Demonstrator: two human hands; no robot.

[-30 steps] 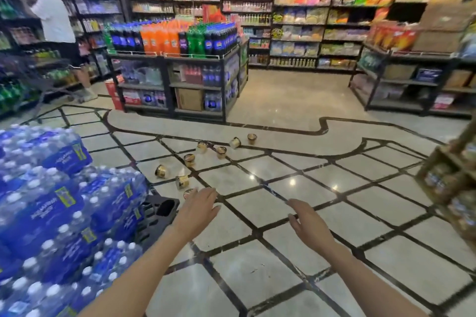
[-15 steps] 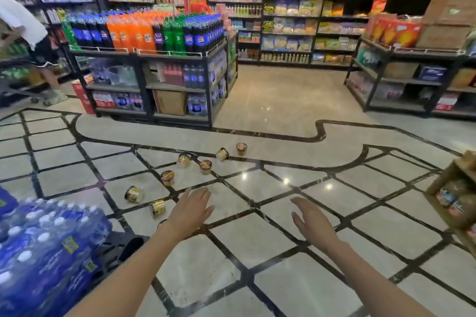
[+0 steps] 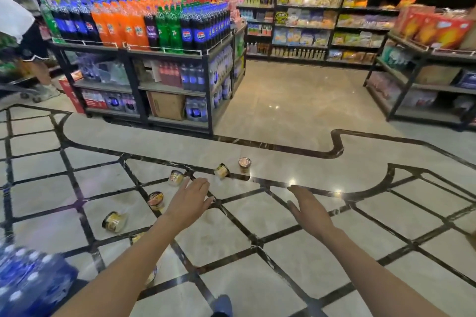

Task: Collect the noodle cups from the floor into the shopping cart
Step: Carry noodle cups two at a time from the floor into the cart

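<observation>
Hands out front, both empty. Nearest in, a blue shoe tip (image 3: 222, 304) at the bottom edge and packs of water bottles (image 3: 31, 283) at the near left. Just beyond, two noodle cups are half hidden by the left forearm: one (image 3: 152, 274) peeks out beside the elbow, another (image 3: 136, 237) shows only a sliver, so how they lie I cannot tell. The left hand (image 3: 192, 199) is spread, fingers straight and relaxed, gripping nothing; the right hand (image 3: 310, 207) matches it, palm down, fingers loosely extended, nothing in it.

Further out on the floor (image 3: 296, 255), left of centre, cups run in a loose trail: a tipped cup (image 3: 114, 221), then a lidded cup (image 3: 155, 199) just left of the left hand, a cup on its side (image 3: 175, 177), another tilted cup (image 3: 222, 170), and farthest, an upright cup (image 3: 244, 163).

Reach phase, I'd say. Best play is probably to crouch and take the nearest cups first, one per hand, fingers round the body rather than the lid, since tipped ones may roll. No shopping cart shows ahead, so expect a turn to unload. Beyond stands the soda rack (image 3: 144, 54).
</observation>
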